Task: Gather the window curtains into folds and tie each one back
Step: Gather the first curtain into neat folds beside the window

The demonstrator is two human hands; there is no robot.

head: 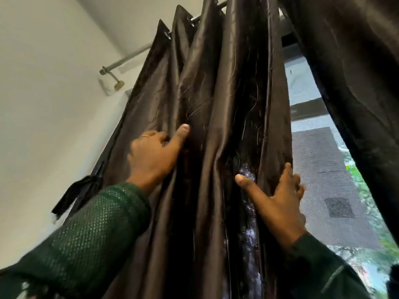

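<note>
Green-sleeved, both my hands pinch folds of dark brown satin curtain; fingers should keep pleats even.

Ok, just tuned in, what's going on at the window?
A person is bunching the left curtain into pleats. The left hand grips a fold on its left side; the right hand holds the edge next to the window screen. The tie-back strap hangs loose by the wall, so nothing is tied yet. The right curtain hangs untouched.

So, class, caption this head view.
Both hands, left hand and right hand, gather the dark brown satin curtain into folds.
</note>
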